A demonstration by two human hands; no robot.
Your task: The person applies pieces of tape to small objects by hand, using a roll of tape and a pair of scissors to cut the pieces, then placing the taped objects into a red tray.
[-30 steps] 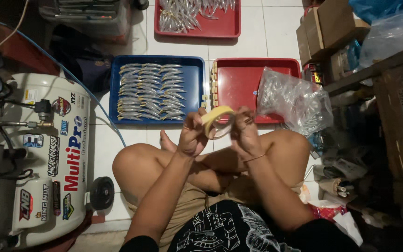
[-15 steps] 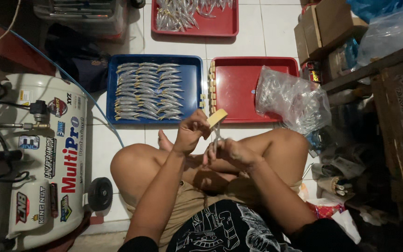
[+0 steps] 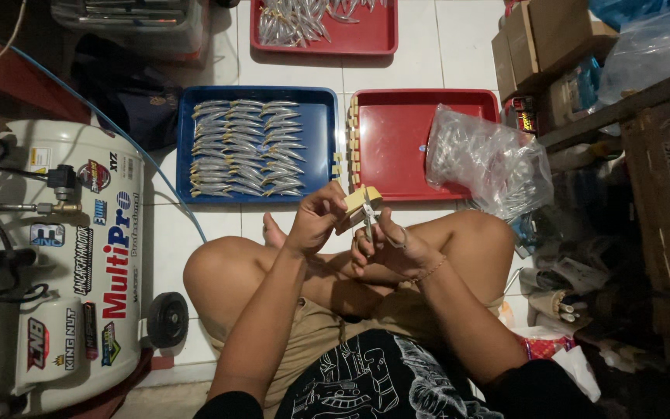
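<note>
I sit cross-legged on a white tiled floor. My left hand [image 3: 318, 221] pinches a small cream-coloured block [image 3: 358, 202] just above my knees. My right hand [image 3: 391, 247] grips small scissors [image 3: 371, 225], whose blades point up against the block. Directly beyond my hands lies a blue tray [image 3: 183, 147] filled with rows of several silvery fish-shaped pieces. Beside it is a red tray [image 3: 397, 147] with a column of cream blocks along its left rim.
A clear plastic bag [image 3: 490, 163] of silvery pieces rests on the red tray's right side. A second red tray [image 3: 381, 43] with more pieces lies farther away. A white air compressor [image 3: 79, 256] stands at my left. Cardboard boxes [image 3: 544, 39] and clutter crowd the right.
Both hands have dropped lower and closer to my knees. The yellowish loop seen between them earlier is gone; my right hand now works scissors against the block.
</note>
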